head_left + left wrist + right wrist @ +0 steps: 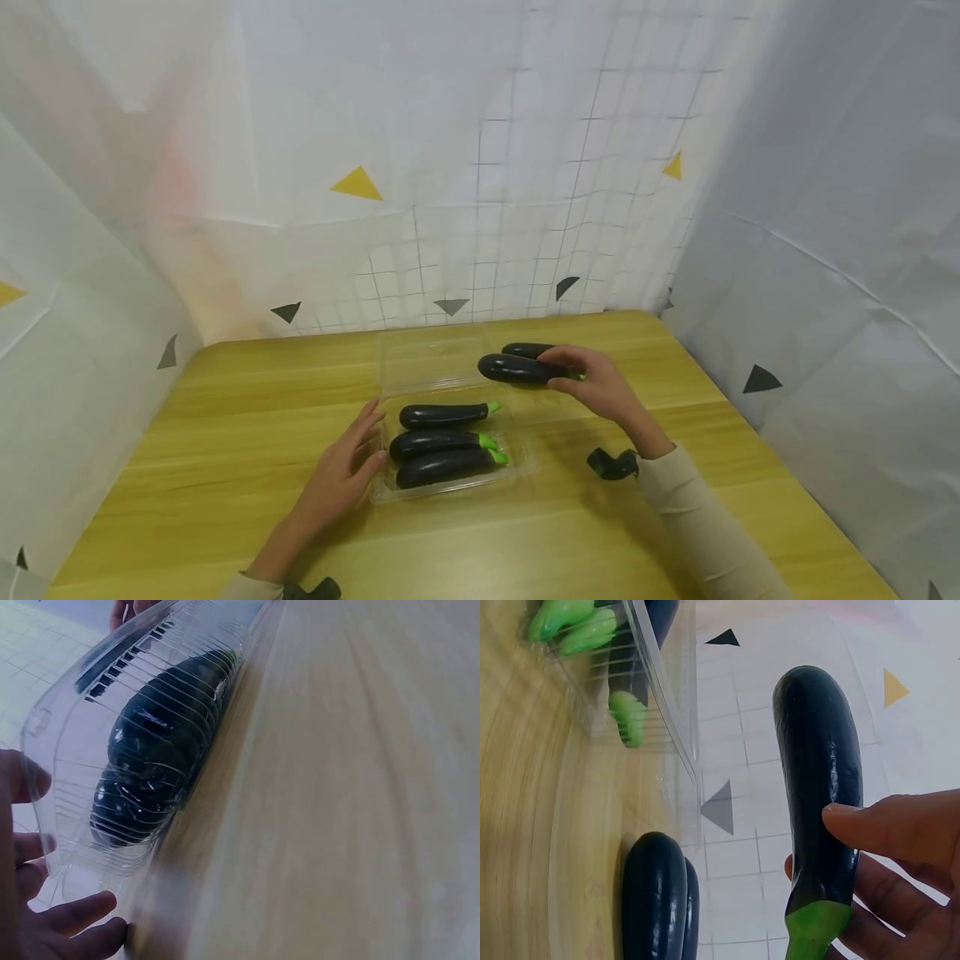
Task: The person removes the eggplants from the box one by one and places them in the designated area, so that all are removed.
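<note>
My right hand [596, 383] pinches a dark eggplant [817, 772] near its green stem, thumb on one side and fingers on the other. In the right wrist view it is held up off the table. Two more eggplants [656, 900] lie side by side beyond it; the head view shows one of them [521, 348] partly hidden behind the held one. Three eggplants [442, 440] with green stems rest in a clear plastic clamshell box [457, 492]. At the box's left end is my left hand [341, 467], its fingers relaxed and spread along the rim.
The clear lid [431, 358] of the box lies folded back toward the far edge of the wooden table [225, 467]. White sheeting [300, 108] with yellow and dark triangles walls in the back and both sides. A dark device [611, 464] is on my right wrist.
</note>
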The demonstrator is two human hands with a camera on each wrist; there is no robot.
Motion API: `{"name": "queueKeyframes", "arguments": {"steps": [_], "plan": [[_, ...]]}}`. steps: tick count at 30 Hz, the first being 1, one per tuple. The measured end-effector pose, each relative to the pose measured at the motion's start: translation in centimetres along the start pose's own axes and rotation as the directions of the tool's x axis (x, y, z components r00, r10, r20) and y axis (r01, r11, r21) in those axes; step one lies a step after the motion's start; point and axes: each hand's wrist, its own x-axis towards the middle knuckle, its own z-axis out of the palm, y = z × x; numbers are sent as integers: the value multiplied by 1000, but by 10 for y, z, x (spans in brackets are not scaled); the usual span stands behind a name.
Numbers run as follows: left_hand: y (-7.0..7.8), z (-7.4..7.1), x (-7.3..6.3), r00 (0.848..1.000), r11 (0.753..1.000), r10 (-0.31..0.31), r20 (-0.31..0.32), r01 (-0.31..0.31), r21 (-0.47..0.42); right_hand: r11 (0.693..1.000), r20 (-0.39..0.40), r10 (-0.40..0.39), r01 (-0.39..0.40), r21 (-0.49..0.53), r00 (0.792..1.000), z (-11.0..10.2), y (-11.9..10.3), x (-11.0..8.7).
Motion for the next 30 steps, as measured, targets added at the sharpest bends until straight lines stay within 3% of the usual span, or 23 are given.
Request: {"name": "queueKeyframes", "arguments": {"steps": [13, 30], "plan": [[1, 0, -2, 1000, 998, 18, -6, -19, -62, 999, -19, 26, -26, -37, 999, -8, 7, -4], [3, -1, -1, 1000, 999, 2, 0, -2, -37, 997, -22, 64, -65, -43, 998, -18, 29, -11]]}}
